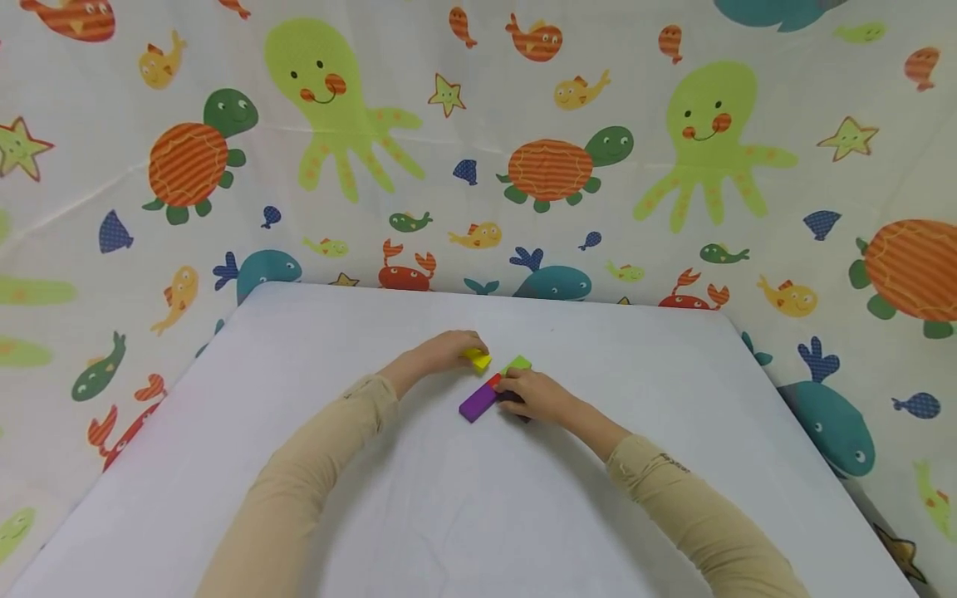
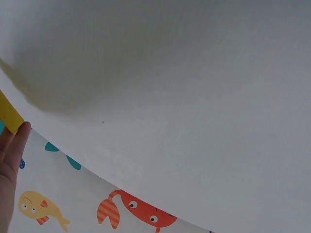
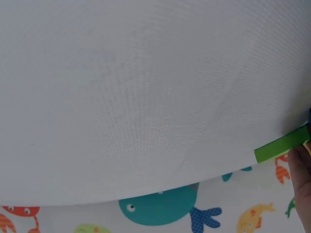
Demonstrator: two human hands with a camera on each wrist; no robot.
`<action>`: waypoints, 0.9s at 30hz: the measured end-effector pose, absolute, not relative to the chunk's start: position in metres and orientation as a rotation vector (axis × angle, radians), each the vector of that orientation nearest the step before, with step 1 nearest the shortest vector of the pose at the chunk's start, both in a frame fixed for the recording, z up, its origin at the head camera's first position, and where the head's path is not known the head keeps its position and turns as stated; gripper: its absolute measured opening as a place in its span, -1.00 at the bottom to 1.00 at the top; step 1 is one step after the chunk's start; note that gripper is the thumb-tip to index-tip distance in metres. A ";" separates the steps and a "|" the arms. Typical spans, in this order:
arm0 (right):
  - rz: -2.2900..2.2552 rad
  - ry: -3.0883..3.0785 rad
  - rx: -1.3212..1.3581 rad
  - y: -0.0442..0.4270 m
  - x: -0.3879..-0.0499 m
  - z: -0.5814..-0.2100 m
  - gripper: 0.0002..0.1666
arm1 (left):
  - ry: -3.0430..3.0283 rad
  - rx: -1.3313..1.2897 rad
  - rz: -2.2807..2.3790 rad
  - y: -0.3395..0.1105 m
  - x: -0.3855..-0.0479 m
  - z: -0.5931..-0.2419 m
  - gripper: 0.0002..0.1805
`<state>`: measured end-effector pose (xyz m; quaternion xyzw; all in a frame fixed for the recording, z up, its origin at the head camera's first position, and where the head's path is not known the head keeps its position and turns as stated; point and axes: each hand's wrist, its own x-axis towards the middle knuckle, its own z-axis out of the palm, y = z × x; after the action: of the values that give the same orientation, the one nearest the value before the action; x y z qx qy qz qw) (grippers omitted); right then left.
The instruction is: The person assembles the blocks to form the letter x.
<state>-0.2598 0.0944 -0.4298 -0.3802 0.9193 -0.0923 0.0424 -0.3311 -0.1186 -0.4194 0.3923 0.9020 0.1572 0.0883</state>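
In the head view, my left hand (image 1: 451, 349) pinches a yellow block (image 1: 478, 360) just above or on the white table, left of the other blocks. The left wrist view shows the fingers at the end of that yellow block (image 2: 8, 114). A purple block (image 1: 478, 403), a small red block (image 1: 494, 380) and a green block (image 1: 518, 363) form a slanting row. Beside this row, my right hand (image 1: 540, 395) curls over a dark block (image 1: 512, 397), mostly hidden under the fingers. In the right wrist view, a finger lies against the green block (image 3: 282, 144).
The blocks lie toward the far half of a white-covered table (image 1: 478, 515). Behind and beside it hangs a white cloth (image 1: 463, 124) printed with sea animals. Both forearms, in beige sleeves, reach in from the near edge.
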 end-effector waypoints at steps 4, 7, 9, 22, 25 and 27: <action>-0.299 2.807 -1.178 0.092 -0.259 -0.432 -0.67 | 2.677 1.152 0.439 -0.118 -0.330 -0.423 -0.66; -0.317 2.806 -1.169 0.091 -0.258 -0.433 -0.68 | 2.682 1.140 0.436 -0.118 -0.328 -0.425 -0.67; -0.323 2.804 -1.159 0.090 -0.258 -0.433 -0.68 | 2.683 1.140 0.436 -0.118 -0.328 -0.425 -0.67; -0.322 2.826 -1.099 0.091 -0.258 -0.429 -0.70 | 2.649 1.166 0.404 -0.114 -0.326 -0.422 -0.69; -0.331 2.834 -1.114 0.092 -0.258 -0.429 -0.71 | 2.653 1.168 0.399 -0.113 -0.326 -0.420 -0.69; -0.324 2.835 -1.125 0.092 -0.258 -0.429 -0.71 | 2.657 1.163 0.390 -0.113 -0.325 -0.420 -0.69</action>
<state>-0.2584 0.0919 -0.4287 -0.3664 0.9237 -0.1055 0.0373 -0.3254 -0.1133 -0.4200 0.3952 0.9027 0.1325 0.1073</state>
